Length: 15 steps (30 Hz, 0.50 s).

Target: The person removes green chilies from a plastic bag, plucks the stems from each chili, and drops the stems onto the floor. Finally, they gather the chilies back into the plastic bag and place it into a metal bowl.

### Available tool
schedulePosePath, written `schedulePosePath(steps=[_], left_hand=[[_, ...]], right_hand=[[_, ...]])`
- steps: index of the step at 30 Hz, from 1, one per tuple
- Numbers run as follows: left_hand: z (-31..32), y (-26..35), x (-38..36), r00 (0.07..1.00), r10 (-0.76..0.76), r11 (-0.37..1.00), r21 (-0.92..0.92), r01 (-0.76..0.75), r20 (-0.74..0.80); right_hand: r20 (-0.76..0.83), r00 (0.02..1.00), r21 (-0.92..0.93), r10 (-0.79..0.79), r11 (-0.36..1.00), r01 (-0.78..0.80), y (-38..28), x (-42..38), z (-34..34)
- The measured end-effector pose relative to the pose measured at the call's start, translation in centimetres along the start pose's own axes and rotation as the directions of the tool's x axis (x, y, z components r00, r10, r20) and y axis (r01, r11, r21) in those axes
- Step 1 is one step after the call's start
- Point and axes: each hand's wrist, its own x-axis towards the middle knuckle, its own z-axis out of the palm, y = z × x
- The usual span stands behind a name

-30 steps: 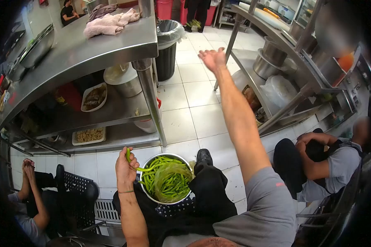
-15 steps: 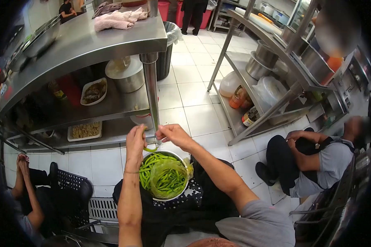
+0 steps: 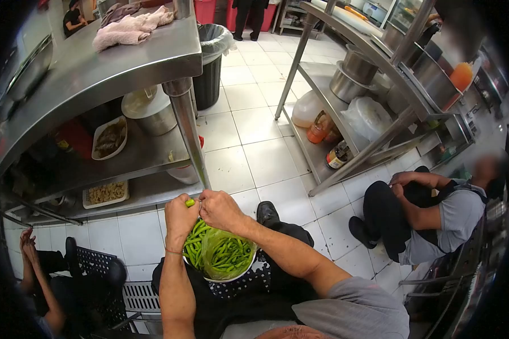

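My left hand (image 3: 181,220) is closed round a green chili pepper (image 3: 190,202), and only one end of it shows above the fingers. Close against it is my right hand (image 3: 221,211), its fingertips pinched together; what they hold, if anything, is too small to make out. Both hands are over the far rim of a round white bowl (image 3: 235,277) on my lap. Many green chili peppers (image 3: 193,247) fill the bowl, some inside a thin, see-through yellowish plastic bag (image 3: 212,261).
A steel shelf table (image 3: 147,53) stands ahead on the left, holding cloths, a pot and food trays. Another steel rack (image 3: 291,87) is on the right. Seated people flank me, one on the right (image 3: 435,217). A lined bin (image 3: 209,73) stands beyond.
My hands have come together and lowered toward the bowl. The long green pepper that curved out below my left hand now shows only as a short end. The view has shifted slightly.
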Motion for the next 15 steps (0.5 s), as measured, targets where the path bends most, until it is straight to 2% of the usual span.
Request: schedulePosePath(steps=[3,6,9,15], left_hand=[[0.4,-0.4,0.2,0.999,0.042,0.997,0.070,-0.042,0.000],[0.2,-0.5,0.3,0.995,0.095,0.993,0.070,-0.094,-0.013],[-0.2,-0.3,0.1,0.997,0.075,0.997,0.009,-0.075,-0.021],[-0.5,-0.6,0.2,0.992,0.116,0.992,0.047,-0.114,-0.041]], right_hand=[[0.023,1.000,-0.026,0.004,1.000,-0.003,-0.1,0.0,-0.1],[0.058,0.998,-0.049,-0.011,0.999,0.013,0.4,-0.4,0.1],[0.102,0.995,-0.074,0.006,0.997,0.001,0.7,-0.7,-0.2],[0.135,0.990,-0.100,0.039,0.995,-0.026,1.3,-1.0,0.2]])
